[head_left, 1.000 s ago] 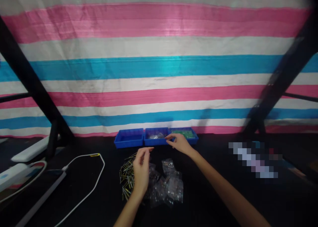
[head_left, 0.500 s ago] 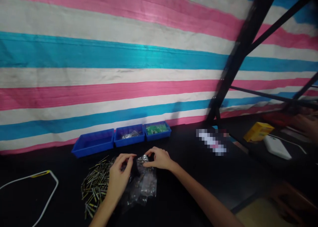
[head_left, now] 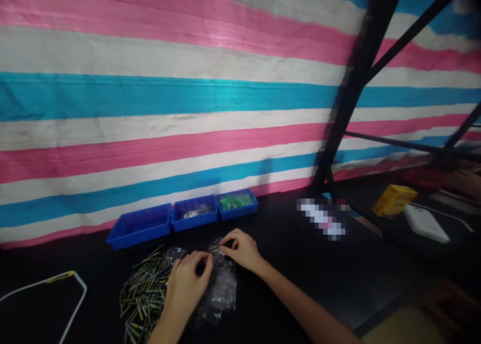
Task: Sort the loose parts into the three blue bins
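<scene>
My left hand (head_left: 189, 280) is closed, thumb and fingertips brought together beside the clear plastic bags; whatever sits between them is too small or hidden. My right hand (head_left: 243, 251) pinches the upper end of a clear plastic bag (head_left: 224, 286), which lies among others on the black table. Another crumpled clear bag (head_left: 176, 254) rests just beyond my left hand. Left of that hand spreads a pile of thin metallic and yellowish pin-like parts (head_left: 145, 289), partly covered by my wrist.
Behind my hands stand three blue bins: one bare inside (head_left: 139, 226), one with small clear packets (head_left: 194, 213), one with green boards (head_left: 236, 203). A white cable (head_left: 77, 304) lies left. Rightward are a yellow box (head_left: 394, 200), a white device (head_left: 426, 223) and another person's hand (head_left: 466, 181).
My left hand has shifted right and slightly down, its fingertips now together. The crumpled bag behind it shows more. My right hand's fingers have drawn closer into a pinch. The view has tilted slightly.
</scene>
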### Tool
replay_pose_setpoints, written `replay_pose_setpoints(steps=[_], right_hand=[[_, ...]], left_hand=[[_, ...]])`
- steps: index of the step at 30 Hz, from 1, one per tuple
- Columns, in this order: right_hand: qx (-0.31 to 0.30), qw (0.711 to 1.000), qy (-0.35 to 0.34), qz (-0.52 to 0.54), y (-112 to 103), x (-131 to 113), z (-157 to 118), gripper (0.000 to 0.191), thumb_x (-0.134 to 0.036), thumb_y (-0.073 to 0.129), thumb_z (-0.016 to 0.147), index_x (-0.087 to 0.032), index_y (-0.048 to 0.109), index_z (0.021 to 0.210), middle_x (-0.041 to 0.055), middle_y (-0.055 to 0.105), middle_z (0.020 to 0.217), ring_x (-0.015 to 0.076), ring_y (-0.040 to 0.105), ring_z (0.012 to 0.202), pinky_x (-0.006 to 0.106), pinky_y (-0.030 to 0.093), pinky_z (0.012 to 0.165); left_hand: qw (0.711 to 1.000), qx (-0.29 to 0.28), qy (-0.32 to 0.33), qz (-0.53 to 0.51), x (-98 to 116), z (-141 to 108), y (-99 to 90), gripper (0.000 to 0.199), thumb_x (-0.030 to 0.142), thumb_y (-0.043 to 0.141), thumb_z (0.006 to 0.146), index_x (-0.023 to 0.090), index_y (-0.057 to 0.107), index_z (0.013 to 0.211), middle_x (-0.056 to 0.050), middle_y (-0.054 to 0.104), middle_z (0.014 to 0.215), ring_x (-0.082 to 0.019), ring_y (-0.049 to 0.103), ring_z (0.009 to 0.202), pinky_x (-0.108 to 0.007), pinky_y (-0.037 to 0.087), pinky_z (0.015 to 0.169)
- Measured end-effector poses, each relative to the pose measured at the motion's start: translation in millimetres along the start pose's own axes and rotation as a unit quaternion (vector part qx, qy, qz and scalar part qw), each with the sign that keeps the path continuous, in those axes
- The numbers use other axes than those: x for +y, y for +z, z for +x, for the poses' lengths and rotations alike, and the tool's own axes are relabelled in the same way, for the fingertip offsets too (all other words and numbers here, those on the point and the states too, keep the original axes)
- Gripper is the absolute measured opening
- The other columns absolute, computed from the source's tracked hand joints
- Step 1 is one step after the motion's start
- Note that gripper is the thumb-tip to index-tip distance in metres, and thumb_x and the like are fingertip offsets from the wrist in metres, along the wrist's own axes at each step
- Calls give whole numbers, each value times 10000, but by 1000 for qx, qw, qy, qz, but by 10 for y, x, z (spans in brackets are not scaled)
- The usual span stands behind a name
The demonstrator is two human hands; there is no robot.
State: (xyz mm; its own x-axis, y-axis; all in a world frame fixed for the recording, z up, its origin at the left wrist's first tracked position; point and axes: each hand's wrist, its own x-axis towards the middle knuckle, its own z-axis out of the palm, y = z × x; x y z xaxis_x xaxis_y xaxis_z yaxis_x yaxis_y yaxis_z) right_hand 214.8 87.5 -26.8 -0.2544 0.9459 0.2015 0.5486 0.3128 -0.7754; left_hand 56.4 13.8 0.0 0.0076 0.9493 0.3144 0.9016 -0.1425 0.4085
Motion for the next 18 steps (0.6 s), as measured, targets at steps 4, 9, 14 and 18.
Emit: replay_pose_setpoints(steps=[4,9,14,18], right_hand=[[40,994,8,106,81,11,4,148,-332,618,706,-215,673,777,7,640,854,76,517,542,206,375,514],[27,948,55,312,98,-72,28,243,-389,567,743,-157,565,815,-10,593,632,68,481,401,180,338,382],[10,931,52,362,13,-219,-11,307,-443,579,731,-153,537,822,-1,625,624,38,421,328,162,297,333],[13,939,37,342,-16,-297,-63,302,-435,588,730,-149,565,824,-1,622,575,34,380,305,162,280,311]], left_hand=[[999,14,-30,-35,-49,4,-11,280,417,405,827,241,622,810,5,660,748,-160,608,659,-277,443,648],[994,53,-37,-87,-111,27,-7,300,458,444,801,240,627,892,-11,665,833,-158,617,702,-236,474,606],[990,57,-19,-127,-99,23,6,299,454,458,799,229,648,849,-21,661,815,-164,600,718,-238,463,629],[979,86,-12,-183,-76,18,7,305,414,457,819,192,651,738,-24,653,747,-157,590,696,-242,437,658]])
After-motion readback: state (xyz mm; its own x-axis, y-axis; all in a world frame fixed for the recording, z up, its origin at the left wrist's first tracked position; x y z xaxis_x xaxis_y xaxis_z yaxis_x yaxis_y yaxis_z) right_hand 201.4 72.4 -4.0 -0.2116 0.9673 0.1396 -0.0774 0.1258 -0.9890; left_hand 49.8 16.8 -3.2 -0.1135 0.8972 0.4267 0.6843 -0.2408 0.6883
